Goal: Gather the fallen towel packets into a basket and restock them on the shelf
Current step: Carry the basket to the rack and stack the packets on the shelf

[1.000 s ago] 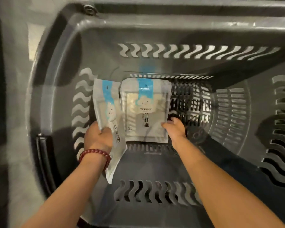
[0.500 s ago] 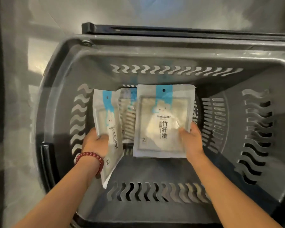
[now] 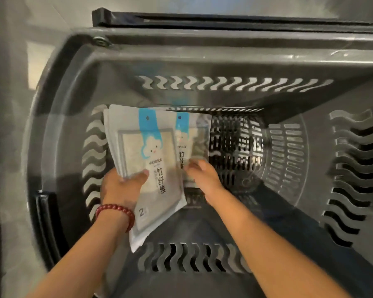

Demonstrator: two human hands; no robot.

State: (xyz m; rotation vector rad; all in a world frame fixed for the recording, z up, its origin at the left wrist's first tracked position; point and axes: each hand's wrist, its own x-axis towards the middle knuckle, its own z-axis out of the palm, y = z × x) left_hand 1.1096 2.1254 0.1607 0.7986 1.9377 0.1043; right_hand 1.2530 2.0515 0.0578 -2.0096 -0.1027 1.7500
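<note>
Grey plastic basket (image 3: 224, 61), viewed from above; black handle (image 3: 202, 18) folded along its far rim.

Left hand (image 3: 122, 186), inside the basket toward its left wall: grip closed on a stack of towel packets (image 3: 142, 151), thumb across the front face. The stack is tilted, with its lower corner pointing at the basket's near wall. Red bead bracelet (image 3: 116, 211) on that wrist.

Right hand (image 3: 202, 175), at the basket's middle: fingertips meet the lower edge of a single packet (image 3: 194, 136), which is partly covered by the stack. Motion blur there; I cannot tell whether this grip pinches or only touches.
</note>
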